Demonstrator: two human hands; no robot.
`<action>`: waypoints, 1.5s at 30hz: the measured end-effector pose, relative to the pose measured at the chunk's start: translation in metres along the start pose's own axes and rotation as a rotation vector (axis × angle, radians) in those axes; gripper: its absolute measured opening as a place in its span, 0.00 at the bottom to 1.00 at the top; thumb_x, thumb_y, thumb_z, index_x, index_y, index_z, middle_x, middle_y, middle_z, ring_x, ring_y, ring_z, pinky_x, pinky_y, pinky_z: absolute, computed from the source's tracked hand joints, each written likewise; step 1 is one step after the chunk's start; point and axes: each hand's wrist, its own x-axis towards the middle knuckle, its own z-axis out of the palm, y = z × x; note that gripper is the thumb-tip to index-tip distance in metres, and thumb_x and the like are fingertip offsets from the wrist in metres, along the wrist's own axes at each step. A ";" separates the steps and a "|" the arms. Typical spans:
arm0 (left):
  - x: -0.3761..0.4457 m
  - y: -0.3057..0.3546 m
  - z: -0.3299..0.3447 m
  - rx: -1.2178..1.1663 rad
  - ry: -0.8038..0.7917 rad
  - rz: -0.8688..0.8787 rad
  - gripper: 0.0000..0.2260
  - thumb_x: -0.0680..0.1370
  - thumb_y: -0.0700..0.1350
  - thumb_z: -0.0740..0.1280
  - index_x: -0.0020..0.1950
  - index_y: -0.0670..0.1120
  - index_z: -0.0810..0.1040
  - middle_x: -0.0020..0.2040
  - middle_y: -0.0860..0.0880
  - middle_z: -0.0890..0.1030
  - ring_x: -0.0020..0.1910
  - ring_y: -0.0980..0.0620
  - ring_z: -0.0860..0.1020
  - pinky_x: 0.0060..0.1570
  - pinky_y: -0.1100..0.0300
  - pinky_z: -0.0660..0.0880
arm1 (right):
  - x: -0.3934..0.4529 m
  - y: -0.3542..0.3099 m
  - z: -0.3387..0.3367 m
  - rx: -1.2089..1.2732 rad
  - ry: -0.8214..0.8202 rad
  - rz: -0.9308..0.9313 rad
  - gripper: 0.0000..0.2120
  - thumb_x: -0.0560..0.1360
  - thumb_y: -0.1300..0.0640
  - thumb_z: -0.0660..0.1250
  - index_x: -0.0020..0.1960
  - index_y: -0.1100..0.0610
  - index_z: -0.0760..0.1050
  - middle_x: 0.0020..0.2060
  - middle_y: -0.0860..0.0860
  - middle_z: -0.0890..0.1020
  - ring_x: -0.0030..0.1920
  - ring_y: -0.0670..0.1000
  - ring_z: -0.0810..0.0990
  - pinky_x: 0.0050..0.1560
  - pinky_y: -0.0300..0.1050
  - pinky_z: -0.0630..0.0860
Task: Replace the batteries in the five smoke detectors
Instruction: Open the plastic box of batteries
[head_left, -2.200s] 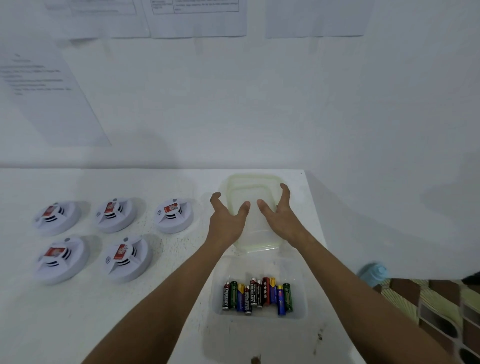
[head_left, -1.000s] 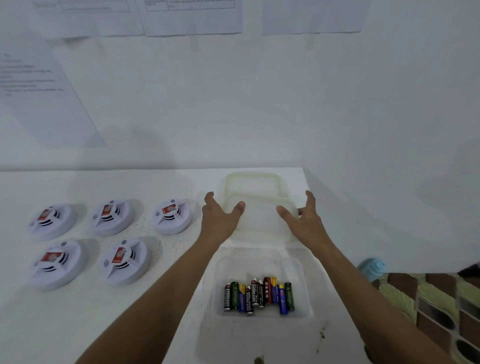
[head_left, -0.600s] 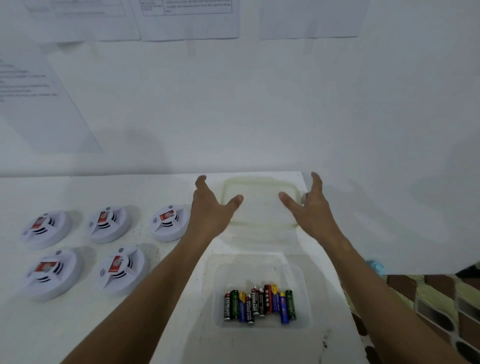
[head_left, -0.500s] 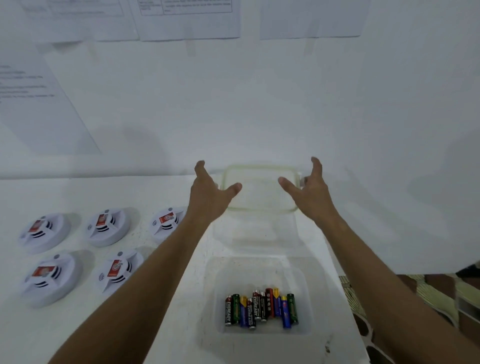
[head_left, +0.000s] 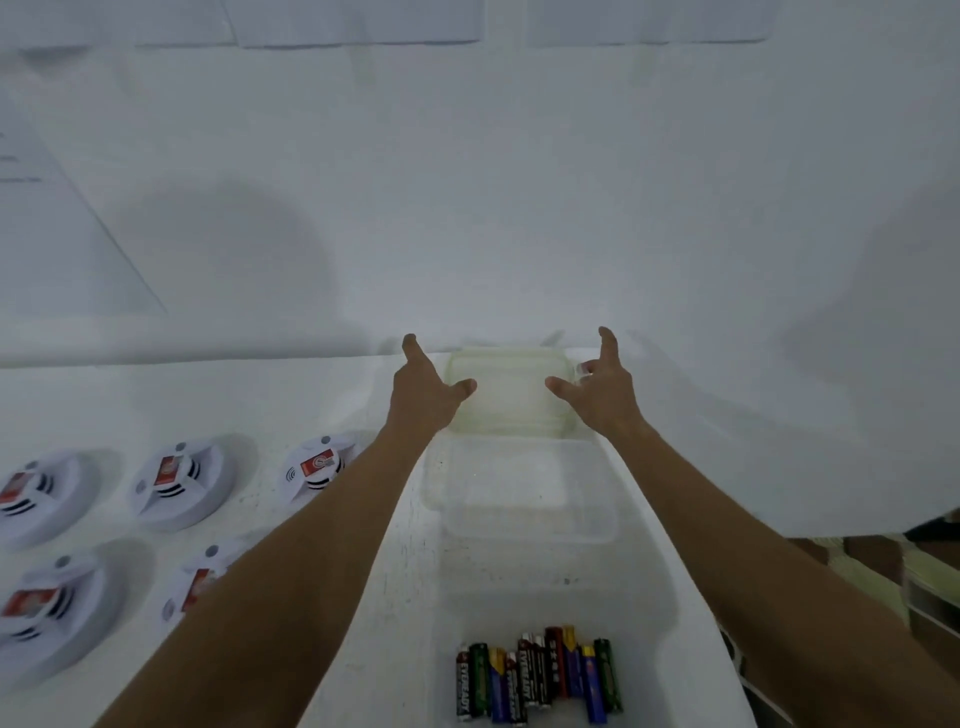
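Five white smoke detectors lie at the left in two rows, e.g. one (head_left: 174, 475) in the back row and one (head_left: 41, 608) in front; my left forearm covers part of the nearest one (head_left: 195, 587). Several AA batteries (head_left: 537, 675) lie in a clear tub (head_left: 649, 613) at the bottom. Beyond it stands an empty clear tub (head_left: 519, 493). My left hand (head_left: 421, 389) and right hand (head_left: 605, 395) hold a yellowish lid (head_left: 509, 395) by its two sides at the table's far edge, with each thumb over the rim.
The white wall rises right behind the lid, with paper sheets (head_left: 358, 31) taped high up. The table's right edge (head_left: 727, 649) runs close beside the tubs, and patterned floor (head_left: 924, 587) shows past it.
The lid came up off the empty tub between both hands and moved away to the back edge of the table. The view has tilted, so the tubs sit lower in frame.
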 end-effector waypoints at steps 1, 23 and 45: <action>-0.001 -0.003 0.002 0.039 0.006 0.001 0.45 0.73 0.51 0.75 0.78 0.42 0.48 0.58 0.38 0.77 0.59 0.41 0.76 0.53 0.55 0.72 | -0.001 0.004 0.002 -0.018 -0.008 0.000 0.47 0.73 0.55 0.75 0.80 0.56 0.47 0.61 0.64 0.77 0.65 0.60 0.73 0.61 0.43 0.66; -0.247 -0.066 -0.041 -0.191 -0.176 0.097 0.43 0.63 0.70 0.72 0.74 0.61 0.61 0.65 0.61 0.73 0.63 0.60 0.73 0.63 0.57 0.72 | -0.234 0.050 -0.051 0.182 -0.115 -0.127 0.32 0.74 0.46 0.70 0.75 0.46 0.62 0.65 0.43 0.73 0.64 0.45 0.73 0.57 0.37 0.72; -0.251 -0.078 -0.009 -0.074 -0.181 0.102 0.50 0.62 0.55 0.81 0.77 0.51 0.58 0.74 0.54 0.68 0.71 0.53 0.69 0.69 0.48 0.70 | -0.243 0.080 -0.035 0.096 -0.283 -0.133 0.49 0.67 0.53 0.81 0.79 0.50 0.57 0.71 0.45 0.71 0.64 0.48 0.74 0.52 0.36 0.81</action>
